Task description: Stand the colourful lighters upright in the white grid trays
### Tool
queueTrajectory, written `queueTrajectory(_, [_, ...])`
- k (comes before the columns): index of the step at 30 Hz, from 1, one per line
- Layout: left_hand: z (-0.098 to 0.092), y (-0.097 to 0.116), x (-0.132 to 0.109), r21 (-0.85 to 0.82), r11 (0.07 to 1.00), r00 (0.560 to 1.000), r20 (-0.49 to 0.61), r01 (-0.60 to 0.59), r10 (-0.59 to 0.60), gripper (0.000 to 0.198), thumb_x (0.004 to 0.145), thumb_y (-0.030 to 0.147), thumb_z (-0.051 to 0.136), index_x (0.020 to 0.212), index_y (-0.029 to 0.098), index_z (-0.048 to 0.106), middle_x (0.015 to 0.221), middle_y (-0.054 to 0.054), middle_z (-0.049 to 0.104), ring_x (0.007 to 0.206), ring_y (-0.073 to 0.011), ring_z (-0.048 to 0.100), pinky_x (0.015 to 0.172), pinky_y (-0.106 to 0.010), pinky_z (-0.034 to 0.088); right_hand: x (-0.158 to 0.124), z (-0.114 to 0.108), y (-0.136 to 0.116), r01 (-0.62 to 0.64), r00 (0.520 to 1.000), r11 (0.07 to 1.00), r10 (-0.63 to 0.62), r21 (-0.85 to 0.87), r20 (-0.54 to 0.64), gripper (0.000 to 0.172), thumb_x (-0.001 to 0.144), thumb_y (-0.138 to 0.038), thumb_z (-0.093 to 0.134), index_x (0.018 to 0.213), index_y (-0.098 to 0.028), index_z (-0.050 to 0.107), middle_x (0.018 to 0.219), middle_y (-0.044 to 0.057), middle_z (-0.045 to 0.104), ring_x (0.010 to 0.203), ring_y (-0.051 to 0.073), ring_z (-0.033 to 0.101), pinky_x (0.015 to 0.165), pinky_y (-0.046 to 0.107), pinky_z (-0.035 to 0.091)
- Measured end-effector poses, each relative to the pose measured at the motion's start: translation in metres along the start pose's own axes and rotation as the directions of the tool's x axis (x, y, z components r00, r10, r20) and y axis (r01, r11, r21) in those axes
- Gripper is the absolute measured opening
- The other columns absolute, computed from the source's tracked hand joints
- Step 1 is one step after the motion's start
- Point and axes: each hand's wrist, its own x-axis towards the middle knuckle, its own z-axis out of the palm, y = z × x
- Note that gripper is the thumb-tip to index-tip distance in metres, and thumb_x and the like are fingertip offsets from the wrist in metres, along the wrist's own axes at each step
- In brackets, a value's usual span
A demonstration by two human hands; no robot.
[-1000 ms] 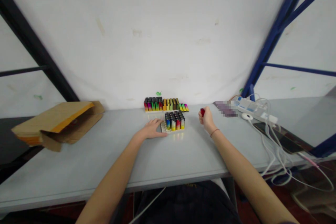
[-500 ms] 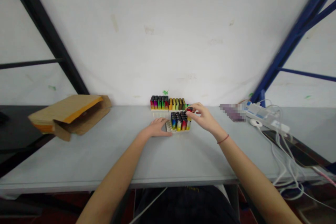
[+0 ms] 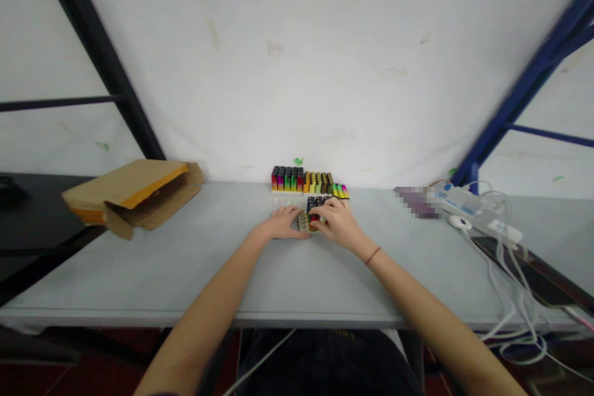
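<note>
Where our hands meet: at the small tray of lighters (image 3: 312, 207), which stands on the grey table (image 3: 278, 278) towards its far side, just in front of the back row of lighters (image 3: 301, 179).
Left hand (image 3: 283, 224): we lay it flat on the table, fingers stretched out and unclenched. The fingertips touch the tray's left side, and it holds nothing.
Right hand (image 3: 341, 226): we bend it over the right part of the tray, hiding that part, with the fingers curled down onto the lighter tops.
Red lighter (image 3: 314, 218): it shows under our right fingertips at the tray's near edge. Whether we pinch it or only touch it, we cannot tell.
Back row: it stands upright against the white wall (image 3: 297, 62), with black caps and bodies running from red and green to yellow. A few lighters lie flat at its right end.
Cardboard box (image 3: 130, 195): it lies on its side on the table, well to our left, with its open end facing us.
Power strip (image 3: 468, 205): it is on our right, with white cables (image 3: 503, 272) trailing over the table's edge.
Phone (image 3: 533, 266): it is dark and lies flat under the cables.
</note>
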Motion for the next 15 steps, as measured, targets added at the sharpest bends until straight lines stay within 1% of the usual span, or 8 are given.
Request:
queueTrajectory(3, [-0.001, 0.001, 0.000, 0.000, 1.000, 1.000, 0.005, -0.001, 0.001, 0.089, 0.068, 0.073, 0.056, 0.139, 0.022, 0.037, 0.141, -0.012, 0.040, 0.127, -0.0363, 0.038, 0.103, -0.044, 0.031, -0.001, 0.000, 0.005, 0.015, 1.000, 1.000, -0.015, -0.016, -0.016, 0.021, 0.085, -0.031, 0.062, 0.104, -0.022, 0.066, 0.087, 0.009, 0.068, 0.094, 0.025, 0.048, 0.081, 0.038, 0.033])
queueTrajectory(7, [-0.003, 0.003, -0.001, -0.002, 1.000, 1.000, 0.010, 0.005, -0.005, 0.088, 0.069, 0.071, 0.057, 0.139, 0.022, 0.038, 0.141, -0.012, 0.040, 0.128, -0.0360, 0.037, 0.104, -0.044, 0.030, -0.001, 0.000, 0.007, 0.030, 1.000, 0.999, -0.030, -0.021, -0.003, 0.022, 0.087, -0.029, 0.059, 0.106, -0.020, 0.066, 0.091, 0.010, 0.068, 0.094, 0.025, 0.048, 0.081, 0.039, 0.036])
queueTrajectory(10, [-0.003, 0.003, -0.001, 0.008, 1.000, 1.000, 0.012, 0.010, -0.010, 0.088, 0.069, 0.072, 0.056, 0.139, 0.022, 0.037, 0.141, -0.013, 0.040, 0.127, -0.0356, 0.037, 0.103, -0.044, 0.031, -0.001, -0.002, 0.004, 0.052, 0.998, 0.998, -0.053, -0.034, -0.017, 0.025, 0.090, -0.029, 0.054, 0.110, -0.020, 0.066, 0.102, 0.011, 0.066, 0.100, 0.026, 0.048, 0.085, 0.041, 0.037])
queueTrajectory(13, [-0.001, 0.001, 0.000, 0.016, 1.000, 1.000, 0.007, 0.004, -0.004, 0.090, 0.069, 0.073, 0.055, 0.140, 0.021, 0.037, 0.142, -0.013, 0.039, 0.127, -0.0357, 0.038, 0.103, -0.044, 0.031, 0.002, -0.005, 0.006, 0.088, 0.994, 0.996, -0.088, 0.007, -0.069, 0.029, 0.089, -0.033, 0.053, 0.113, -0.022, 0.066, 0.119, 0.011, 0.059, 0.110, 0.027, 0.046, 0.093, 0.045, 0.037])
queueTrajectory(14, [-0.001, 0.000, 0.000, 0.015, 1.000, 1.000, 0.005, -0.001, 0.001, 0.090, 0.068, 0.074, 0.055, 0.140, 0.021, 0.037, 0.142, -0.013, 0.039, 0.128, -0.0358, 0.037, 0.103, -0.044, 0.031, 0.003, -0.005, 0.011, 0.077, 0.992, 0.996, -0.072, 0.042, -0.106, 0.031, 0.090, -0.034, 0.052, 0.115, -0.022, 0.065, 0.121, 0.011, 0.058, 0.111, 0.027, 0.047, 0.095, 0.045, 0.037])
queueTrajectory(15, [0.000, -0.001, 0.001, 0.012, 1.000, 1.000, 0.003, -0.006, 0.006, 0.091, 0.068, 0.074, 0.055, 0.140, 0.021, 0.037, 0.143, -0.013, 0.038, 0.129, -0.0358, 0.036, 0.104, -0.044, 0.031, 0.005, -0.003, 0.018, 0.042, 0.988, 0.996, -0.030, 0.079, -0.152, 0.032, 0.091, -0.033, 0.049, 0.117, -0.022, 0.064, 0.121, 0.011, 0.058, 0.112, 0.026, 0.048, 0.096, 0.045, 0.037])
